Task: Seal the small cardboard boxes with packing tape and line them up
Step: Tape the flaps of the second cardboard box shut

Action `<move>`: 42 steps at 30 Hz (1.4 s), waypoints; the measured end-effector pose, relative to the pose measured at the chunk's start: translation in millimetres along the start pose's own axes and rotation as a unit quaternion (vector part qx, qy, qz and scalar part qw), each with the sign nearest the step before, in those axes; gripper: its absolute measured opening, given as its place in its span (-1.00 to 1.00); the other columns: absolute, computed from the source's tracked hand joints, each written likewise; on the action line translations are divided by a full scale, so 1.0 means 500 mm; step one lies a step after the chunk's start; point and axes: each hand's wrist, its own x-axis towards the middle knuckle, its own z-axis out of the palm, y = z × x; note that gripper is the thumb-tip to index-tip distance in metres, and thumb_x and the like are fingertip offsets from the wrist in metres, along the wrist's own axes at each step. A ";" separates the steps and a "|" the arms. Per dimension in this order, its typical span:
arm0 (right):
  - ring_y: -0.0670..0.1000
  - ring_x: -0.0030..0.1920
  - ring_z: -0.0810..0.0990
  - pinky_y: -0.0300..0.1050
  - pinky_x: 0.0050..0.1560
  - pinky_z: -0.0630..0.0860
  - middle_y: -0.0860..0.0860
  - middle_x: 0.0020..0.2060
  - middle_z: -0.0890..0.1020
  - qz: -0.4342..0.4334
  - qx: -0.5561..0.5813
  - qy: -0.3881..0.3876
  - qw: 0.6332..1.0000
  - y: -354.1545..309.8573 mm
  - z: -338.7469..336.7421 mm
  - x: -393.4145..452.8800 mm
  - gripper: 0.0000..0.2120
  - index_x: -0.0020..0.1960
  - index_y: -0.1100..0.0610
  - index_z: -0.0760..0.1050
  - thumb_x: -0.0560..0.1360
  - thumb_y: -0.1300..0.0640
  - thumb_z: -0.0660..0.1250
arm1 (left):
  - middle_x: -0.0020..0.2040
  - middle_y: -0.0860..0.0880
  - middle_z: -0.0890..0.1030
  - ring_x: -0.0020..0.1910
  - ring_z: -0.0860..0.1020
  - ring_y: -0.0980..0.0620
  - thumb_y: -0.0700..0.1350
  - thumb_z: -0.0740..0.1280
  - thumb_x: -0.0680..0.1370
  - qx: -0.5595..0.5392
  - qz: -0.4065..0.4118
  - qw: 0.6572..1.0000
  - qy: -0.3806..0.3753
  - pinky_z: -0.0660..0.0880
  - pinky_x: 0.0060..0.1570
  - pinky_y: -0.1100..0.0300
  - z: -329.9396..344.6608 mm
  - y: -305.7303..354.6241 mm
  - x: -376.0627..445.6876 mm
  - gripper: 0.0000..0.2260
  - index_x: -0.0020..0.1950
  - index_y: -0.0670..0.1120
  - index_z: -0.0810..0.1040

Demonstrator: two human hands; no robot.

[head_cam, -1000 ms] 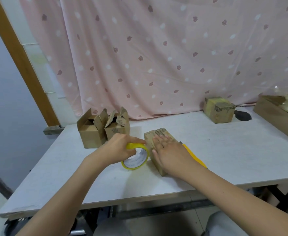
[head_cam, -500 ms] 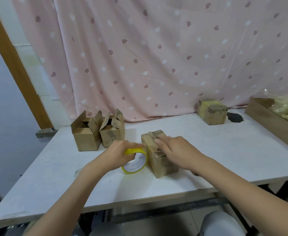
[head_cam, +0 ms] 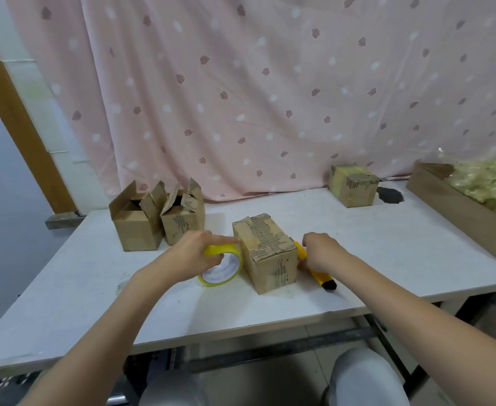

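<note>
A small closed cardboard box [head_cam: 266, 253] stands in the middle of the white table [head_cam: 358, 253]. My left hand [head_cam: 195, 253] grips a yellow roll of packing tape [head_cam: 222, 266] pressed against the box's left side. Just right of the box, my right hand [head_cam: 321, 252] closes around a yellow utility knife [head_cam: 318, 272] that lies on the table. Two open-flapped boxes [head_cam: 137, 221] [head_cam: 182, 219] stand side by side at the back left. A taped box [head_cam: 353, 186] sits at the back right by the curtain.
A long cardboard tray [head_cam: 457, 209] with pale yellow filling lies along the right edge. A dark patch [head_cam: 390, 195] marks the table beside the taped box. A pink curtain [head_cam: 255, 92] hangs behind the table. My knees show under the front edge.
My right hand has left the top of the middle box and come down on its right side onto the yellow knife. My left hand stays on the tape roll.
</note>
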 end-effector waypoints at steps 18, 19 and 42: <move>0.08 -0.40 0.48 -0.10 -0.37 0.45 0.16 -0.15 0.52 -0.073 0.408 -0.029 0.910 -0.082 -0.175 -0.082 -0.68 0.37 0.18 0.41 0.64 0.13 0.17 | -0.11 -0.03 0.64 -0.21 0.52 0.02 -0.08 0.36 0.55 -0.018 -0.003 1.000 -0.011 0.34 -0.33 0.38 -0.008 0.009 0.002 -0.58 0.30 0.36 0.51; 0.06 -0.41 0.47 -0.13 -0.36 0.45 0.15 -0.15 0.54 -0.098 0.351 -0.035 0.931 -0.098 -0.181 -0.090 -0.61 0.46 0.10 0.34 0.63 0.17 0.17 | -0.18 -0.05 0.64 -0.22 0.54 -0.03 -0.09 0.37 0.52 -0.027 -0.007 1.000 -0.011 0.39 -0.34 0.34 -0.008 0.011 0.001 -0.58 0.27 0.36 0.52; 0.09 -0.43 0.57 -0.23 -0.49 0.50 0.17 -0.14 0.72 -0.186 -0.153 -0.072 0.968 -0.246 -0.202 -0.110 -0.63 0.28 0.20 0.57 0.49 0.32 0.28 | -0.05 -0.01 0.63 -0.04 0.57 -0.01 0.03 0.49 0.43 -0.065 -0.080 0.994 0.022 0.55 -0.02 -0.03 -0.035 0.030 -0.002 -0.67 0.16 0.04 0.57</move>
